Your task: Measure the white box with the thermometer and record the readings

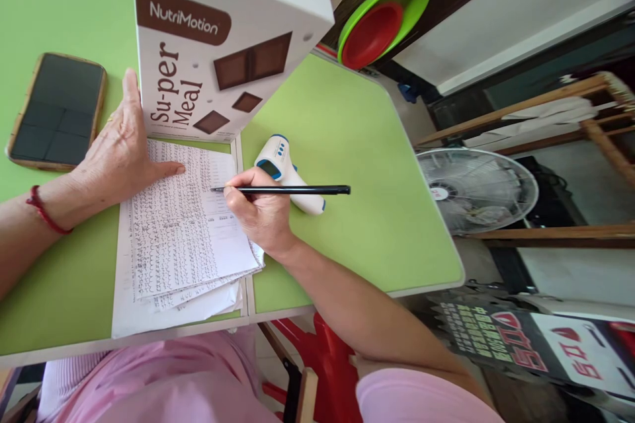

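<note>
My right hand [260,211] grips a black pen [297,190], its tip touching the top sheet of a stack of handwritten papers [173,238] on the green table [357,145]. My left hand [119,152] lies flat on the upper left part of the papers, fingers apart, pressing them down. It wears a red cord at the wrist. A white and blue infrared thermometer [282,162] lies just behind my right hand.
A white NutriMotion Super Meal box [218,33] stands at the papers' far edge. A phone [57,109] with a dark screen lies left of my left hand. Off the table are green and red bowls [381,23], a fan [476,188] and a wooden rack [595,125].
</note>
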Demonstrator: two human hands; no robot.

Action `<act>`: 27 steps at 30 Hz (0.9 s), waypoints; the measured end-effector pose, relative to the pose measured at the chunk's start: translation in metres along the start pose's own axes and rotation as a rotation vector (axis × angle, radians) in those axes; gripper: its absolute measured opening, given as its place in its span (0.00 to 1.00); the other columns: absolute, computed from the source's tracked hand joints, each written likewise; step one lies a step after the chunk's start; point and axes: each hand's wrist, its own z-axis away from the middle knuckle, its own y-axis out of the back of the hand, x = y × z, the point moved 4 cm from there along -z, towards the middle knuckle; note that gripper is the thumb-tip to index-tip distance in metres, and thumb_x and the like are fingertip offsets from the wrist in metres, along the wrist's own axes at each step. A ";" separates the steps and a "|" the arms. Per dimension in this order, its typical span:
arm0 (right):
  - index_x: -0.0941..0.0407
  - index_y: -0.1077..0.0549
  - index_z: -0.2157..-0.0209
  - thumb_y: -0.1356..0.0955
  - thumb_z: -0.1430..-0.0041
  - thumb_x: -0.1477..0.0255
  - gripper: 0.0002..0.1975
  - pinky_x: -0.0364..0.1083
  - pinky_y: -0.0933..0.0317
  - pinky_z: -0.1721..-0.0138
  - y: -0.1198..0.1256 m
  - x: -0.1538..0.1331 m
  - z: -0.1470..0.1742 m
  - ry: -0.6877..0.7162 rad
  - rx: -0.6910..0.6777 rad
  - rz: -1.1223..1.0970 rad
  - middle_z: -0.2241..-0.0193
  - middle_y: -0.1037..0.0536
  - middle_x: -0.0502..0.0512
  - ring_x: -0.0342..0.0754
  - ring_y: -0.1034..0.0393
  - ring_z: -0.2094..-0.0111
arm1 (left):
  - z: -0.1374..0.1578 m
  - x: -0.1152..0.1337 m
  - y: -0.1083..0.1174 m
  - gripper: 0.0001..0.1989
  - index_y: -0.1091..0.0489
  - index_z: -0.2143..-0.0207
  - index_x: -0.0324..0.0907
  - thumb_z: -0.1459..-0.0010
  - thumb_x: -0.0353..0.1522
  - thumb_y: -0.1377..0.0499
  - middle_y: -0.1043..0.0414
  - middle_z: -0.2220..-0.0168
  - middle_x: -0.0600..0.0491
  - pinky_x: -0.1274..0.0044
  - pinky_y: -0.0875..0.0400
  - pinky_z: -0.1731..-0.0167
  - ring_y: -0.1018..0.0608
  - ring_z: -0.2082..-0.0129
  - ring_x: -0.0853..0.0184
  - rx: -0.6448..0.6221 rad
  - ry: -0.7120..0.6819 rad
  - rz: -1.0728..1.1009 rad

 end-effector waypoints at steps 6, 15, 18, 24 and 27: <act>0.53 0.32 0.75 0.34 0.48 0.70 0.04 0.42 0.45 0.79 0.000 0.001 0.000 -0.017 -0.028 -0.020 0.80 0.31 0.45 0.38 0.43 0.80 | 0.003 0.006 0.004 0.68 0.77 0.32 0.24 0.56 0.41 0.30 0.68 0.30 0.27 0.56 0.54 0.32 0.55 0.29 0.44 0.008 0.001 -0.011; 0.53 0.33 0.75 0.34 0.47 0.70 0.05 0.41 0.45 0.79 -0.001 0.001 0.000 -0.024 -0.004 0.011 0.80 0.33 0.44 0.38 0.44 0.80 | 0.004 0.010 0.004 0.67 0.76 0.32 0.25 0.55 0.39 0.29 0.65 0.30 0.27 0.57 0.55 0.32 0.56 0.29 0.41 -0.009 0.019 -0.020; 0.53 0.33 0.74 0.34 0.45 0.70 0.05 0.42 0.46 0.80 0.004 -0.001 -0.002 0.028 0.039 0.010 0.80 0.33 0.44 0.38 0.44 0.81 | 0.004 0.014 0.006 0.64 0.70 0.31 0.26 0.55 0.40 0.29 0.64 0.30 0.27 0.57 0.53 0.32 0.53 0.30 0.41 -0.002 0.049 -0.039; 0.52 0.30 0.69 0.33 0.45 0.75 0.03 0.45 0.39 0.73 0.030 -0.020 -0.007 0.248 0.074 0.293 0.75 0.29 0.47 0.42 0.38 0.76 | 0.004 0.010 0.006 0.65 0.70 0.31 0.25 0.56 0.41 0.30 0.65 0.30 0.25 0.54 0.53 0.33 0.52 0.30 0.41 0.006 0.018 -0.009; 0.53 0.27 0.69 0.34 0.46 0.79 0.07 0.47 0.38 0.70 0.040 -0.030 -0.007 0.346 0.002 0.496 0.72 0.28 0.50 0.44 0.35 0.72 | 0.004 0.005 0.007 0.63 0.65 0.31 0.29 0.56 0.44 0.30 0.64 0.30 0.26 0.51 0.53 0.33 0.52 0.31 0.39 0.036 -0.031 -0.007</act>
